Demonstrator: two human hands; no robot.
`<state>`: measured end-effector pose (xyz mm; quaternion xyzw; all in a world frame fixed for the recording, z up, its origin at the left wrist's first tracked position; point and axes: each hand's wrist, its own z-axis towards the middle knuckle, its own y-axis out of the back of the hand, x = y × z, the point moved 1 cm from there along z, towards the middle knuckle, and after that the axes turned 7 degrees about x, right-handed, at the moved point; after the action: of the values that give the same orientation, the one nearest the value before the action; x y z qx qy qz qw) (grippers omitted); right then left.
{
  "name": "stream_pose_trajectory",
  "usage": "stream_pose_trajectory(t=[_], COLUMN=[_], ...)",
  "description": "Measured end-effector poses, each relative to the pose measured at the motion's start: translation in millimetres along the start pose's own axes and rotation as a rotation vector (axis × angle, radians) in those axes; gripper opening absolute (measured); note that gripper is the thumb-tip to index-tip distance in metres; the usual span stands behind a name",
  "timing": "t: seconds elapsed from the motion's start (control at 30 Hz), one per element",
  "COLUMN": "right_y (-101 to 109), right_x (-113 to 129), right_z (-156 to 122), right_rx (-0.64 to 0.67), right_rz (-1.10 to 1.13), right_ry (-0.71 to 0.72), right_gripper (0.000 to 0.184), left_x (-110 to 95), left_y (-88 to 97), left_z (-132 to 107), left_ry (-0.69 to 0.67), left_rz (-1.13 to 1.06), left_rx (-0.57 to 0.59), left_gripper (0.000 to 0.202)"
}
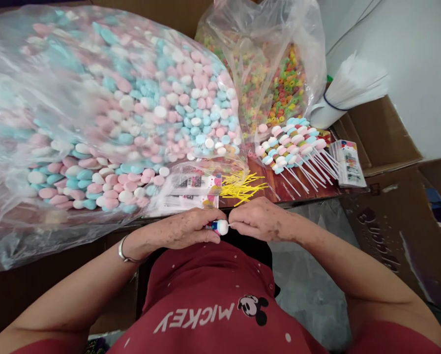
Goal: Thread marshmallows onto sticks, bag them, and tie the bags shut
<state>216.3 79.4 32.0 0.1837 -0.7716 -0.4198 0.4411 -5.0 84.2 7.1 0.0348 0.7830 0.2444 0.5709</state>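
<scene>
My left hand (pixel 196 227) is closed around a marshmallow skewer (pixel 223 227) close to my lap. A white marshmallow shows at its end, with a bit of printed blue and pink wrapper behind it; the rest is hidden by my fingers. My right hand (pixel 259 220) pinches the thin white stick that comes out of the skewer's right end. Just beyond my hands, yellow twist ties (pixel 242 188) lie in a loose heap. Beside them is a stack of printed clear bags (pixel 191 192).
A large clear bag of pastel marshmallows (pixel 139 113) fills the left. Behind sits a bag of colored gummy rings (pixel 290 73). Several finished skewers (pixel 294 142) lie piled right, near more printed bags (pixel 349 164), a white mug (pixel 325 110) of sticks and cardboard boxes (pixel 382 132).
</scene>
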Motion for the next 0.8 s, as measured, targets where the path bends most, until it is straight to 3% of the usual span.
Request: stream_pose_trajectory(t=[0.1,0.27,0.37,0.57,0.67,0.8], right_y=[-4.5,-4.1,1.1,1.5,-6.0,-9.2], right_x=[-1.4,-11.2,-11.2,2.3,8.6,9.0], right_z=[6.9,3.5,0.8,4.0,7.5,13.3], right_rx=[-0.038,-0.135,-0.197,-0.314,-0.242,-0.014], right_rz=[-0.026,-0.042,-0.104,-0.403,-0.382,-0.138], right_ry=[0.024,0.043,0.102,0.304,0.275,0.072], right_gripper=[0.018,0.018,0.020,0.033,0.031,0.024], left_x=[-0.3,-0.9,-1.6,2.0,1.9,0.9], left_y=[-5.0,-6.1,-7.6,-16.5,-18.8,-19.2], left_z=[1.4,-10.2,-15.2,-8.6,-2.7,2.2], left_ry=[0.011,0.190,0.259,0.356,0.343,0.248], left_rz=[-0.033,-0.049,-0.081,-0.552,-0.635,-0.539], left_rx=[-0.022,-0.097,-0.105,0.057,0.053,0.013], left_gripper=[0.028,0.044,0.041,0.038,0.035,0.033])
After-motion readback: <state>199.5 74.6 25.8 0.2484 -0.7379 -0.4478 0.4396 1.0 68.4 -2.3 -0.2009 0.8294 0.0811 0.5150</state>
